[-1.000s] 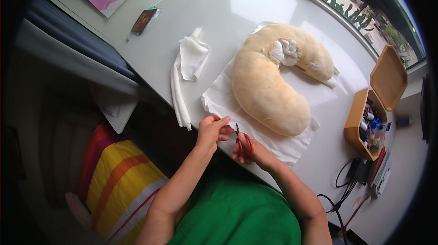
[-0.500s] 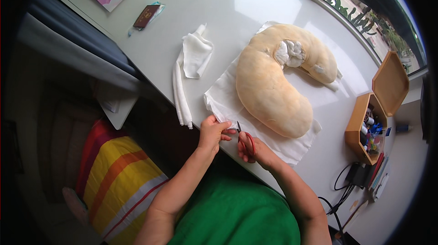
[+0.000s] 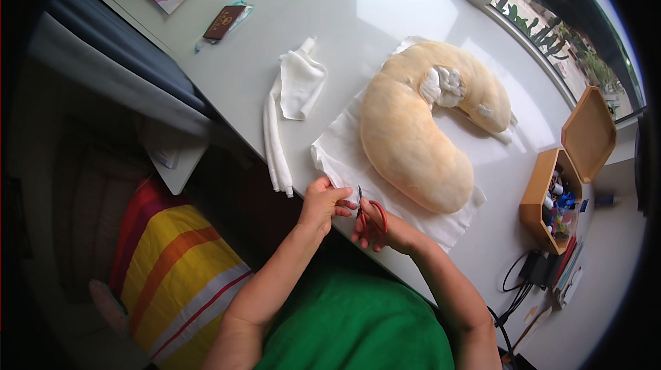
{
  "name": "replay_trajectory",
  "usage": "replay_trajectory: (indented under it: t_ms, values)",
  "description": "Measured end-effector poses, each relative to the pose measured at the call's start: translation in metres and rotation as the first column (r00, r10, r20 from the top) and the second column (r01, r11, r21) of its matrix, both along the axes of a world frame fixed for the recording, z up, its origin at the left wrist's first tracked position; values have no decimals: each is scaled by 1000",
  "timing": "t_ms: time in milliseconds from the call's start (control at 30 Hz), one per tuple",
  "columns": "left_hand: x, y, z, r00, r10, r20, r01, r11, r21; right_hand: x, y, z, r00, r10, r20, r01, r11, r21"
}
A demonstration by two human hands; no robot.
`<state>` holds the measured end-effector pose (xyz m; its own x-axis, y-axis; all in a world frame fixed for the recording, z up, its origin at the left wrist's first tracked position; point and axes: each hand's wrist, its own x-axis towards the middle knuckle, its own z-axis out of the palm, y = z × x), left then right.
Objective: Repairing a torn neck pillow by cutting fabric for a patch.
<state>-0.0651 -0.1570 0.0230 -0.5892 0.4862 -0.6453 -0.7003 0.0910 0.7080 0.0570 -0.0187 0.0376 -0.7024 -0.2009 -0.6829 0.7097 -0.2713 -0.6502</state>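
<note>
My left hand (image 3: 323, 202) pinches the near left edge of a white cloth (image 3: 348, 125) at the front of the table. Close beside it, my right hand (image 3: 374, 227) has its fingers in the handles of red-handled scissors (image 3: 383, 216). Their dark blades (image 3: 360, 194) point up and away, next to my left fingertips and the cloth edge. Whether the blades touch the cloth I cannot tell. On the cloth lies a plump, cream-coloured C-shaped cushion (image 3: 413, 143), with white stuffing (image 3: 444, 86) showing at a gap on its inner curve.
Left of the cushion are a crumpled white cloth strip (image 3: 301, 88) and a dark red booklet (image 3: 224, 22). At the right stands an open wooden box (image 3: 533, 198) of sewing things, with black cables (image 3: 527, 294) nearer me. A striped cover (image 3: 179, 260) lies below the table's left edge.
The scissors' handles have spread a little wider, and my right fingers have shifted slightly left and down. My left hand keeps its pinch on the cloth. The whole view has shifted slightly.
</note>
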Motion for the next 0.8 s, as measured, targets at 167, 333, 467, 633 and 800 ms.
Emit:
replay_trajectory:
  t_ms: [167, 333, 467, 633, 800]
  values:
    - [-3, -1, 2, 999, -35, 37, 35, 999, 0, -11, 1, -2, 999, -21, -26, 21, 1000, -1]
    - [-6, -2, 1, 997, -59, 48, 59, 998, 5, -15, 1, -6, 997, -70, -23, 71, 996, 47]
    - [-7, -1, 1, 997, -57, 56, 57, 998, 8, -11, -2, -7, 994, -113, -10, 113, 988, 108]
    - [-10, -4, -3, 995, -59, 84, 56, 998, 31, -9, -6, 0, 995, -102, -16, 103, 989, 107]
    - [-15, -8, -5, 989, -112, 100, 109, 993, 41, -16, -5, 1, 995, -96, 14, 96, 995, 0]
